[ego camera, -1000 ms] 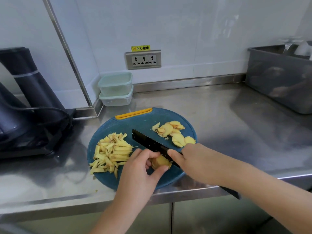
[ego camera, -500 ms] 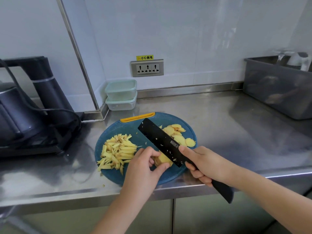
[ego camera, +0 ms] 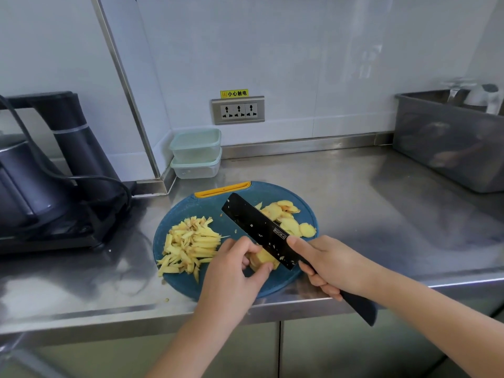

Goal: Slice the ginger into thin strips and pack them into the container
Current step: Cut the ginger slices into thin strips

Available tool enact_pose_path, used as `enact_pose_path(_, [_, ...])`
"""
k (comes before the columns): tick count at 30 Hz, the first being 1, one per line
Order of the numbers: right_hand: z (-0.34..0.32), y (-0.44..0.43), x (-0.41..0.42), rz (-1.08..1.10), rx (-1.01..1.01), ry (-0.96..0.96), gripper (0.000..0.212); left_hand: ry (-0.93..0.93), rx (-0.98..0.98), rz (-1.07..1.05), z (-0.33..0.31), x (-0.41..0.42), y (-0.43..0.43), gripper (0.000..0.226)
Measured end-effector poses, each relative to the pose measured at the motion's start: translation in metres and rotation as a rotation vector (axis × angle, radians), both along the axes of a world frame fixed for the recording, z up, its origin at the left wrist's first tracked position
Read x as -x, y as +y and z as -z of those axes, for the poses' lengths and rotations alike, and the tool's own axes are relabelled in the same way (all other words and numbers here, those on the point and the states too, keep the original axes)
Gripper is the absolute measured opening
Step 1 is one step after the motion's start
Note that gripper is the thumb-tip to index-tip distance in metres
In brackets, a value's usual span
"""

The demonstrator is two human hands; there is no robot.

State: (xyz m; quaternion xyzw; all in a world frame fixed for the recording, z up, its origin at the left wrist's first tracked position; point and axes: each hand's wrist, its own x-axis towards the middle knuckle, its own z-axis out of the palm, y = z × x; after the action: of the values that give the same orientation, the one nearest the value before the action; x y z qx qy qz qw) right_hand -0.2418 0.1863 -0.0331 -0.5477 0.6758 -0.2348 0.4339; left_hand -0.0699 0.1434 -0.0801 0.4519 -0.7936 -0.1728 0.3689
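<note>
Left hand [ego camera: 231,271] was pinching the ginger chunk [ego camera: 263,259] between thumb and fingers, holding it on the blue cutting board [ego camera: 212,208]. Right hand [ego camera: 327,266] was wrapped round the black knife [ego camera: 259,230] handle, one fingertip up on the blade, which was tilted over the chunk with ginger bits stuck on it. Cut strips [ego camera: 191,244] were piled on the board's left side, round slices [ego camera: 289,219] on the far right. The board sat at the bench [ego camera: 354,200] front edge, and two stacked containers [ego camera: 196,152] stood at the back edge.

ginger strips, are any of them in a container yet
No, the strips lie piled on the board, while the containers stand stacked and lidded by the wall.
</note>
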Motion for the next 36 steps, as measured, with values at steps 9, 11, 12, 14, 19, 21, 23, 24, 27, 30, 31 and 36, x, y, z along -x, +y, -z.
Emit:
enact_pose_path(9, [-0.003,-0.011,-0.003,-0.04,-0.023,0.171,0.051,0.048,0.005,-0.022,0.004,-0.001,-0.002,0.024])
enact_pose_path(11, [-0.003,-0.014,-0.005,-0.041,-0.041,0.205,0.05,0.053,0.008,-0.028,0.005,-0.001,-0.002,0.025])
enact_pose_path(12, [-0.003,-0.016,-0.006,-0.049,-0.043,0.243,0.052,0.055,0.011,-0.028,0.005,0.0,-0.003,0.025])
enact_pose_path(14, [-0.005,-0.018,-0.009,-0.067,-0.022,0.38,0.055,0.056,0.015,-0.026,0.004,0.0,-0.002,0.025])
enact_pose_path(19, [-0.012,-0.023,-0.022,-0.113,0.073,0.522,0.051,0.046,0.001,-0.018,0.001,0.0,-0.002,0.023])
enact_pose_path(21, [-0.01,-0.024,-0.023,-0.088,0.091,0.493,0.05,0.064,-0.01,-0.013,0.0,-0.001,-0.002,0.024])
enact_pose_path(23, [-0.004,-0.021,-0.019,-0.027,0.064,0.408,0.049,0.069,-0.02,-0.024,-0.001,-0.002,0.0,0.025])
enact_pose_path(24, [-0.001,-0.017,-0.015,0.014,0.04,0.331,0.047,0.078,-0.024,-0.032,-0.002,-0.001,0.001,0.025])
enact_pose_path(27, [0.004,-0.009,-0.005,0.075,-0.029,0.086,0.048,0.104,-0.043,-0.044,-0.003,0.0,0.003,0.025])
enact_pose_path(30, [-0.002,-0.007,0.001,0.025,-0.073,-0.051,0.051,0.107,-0.057,-0.039,-0.005,0.0,0.005,0.025])
enact_pose_path(31, [-0.003,-0.006,0.003,0.012,-0.079,-0.061,0.051,0.109,-0.058,-0.037,-0.005,0.0,0.005,0.025])
enact_pose_path(36, [-0.004,-0.006,0.007,-0.003,-0.117,-0.123,0.053,0.108,-0.066,-0.035,-0.005,0.0,0.004,0.024])
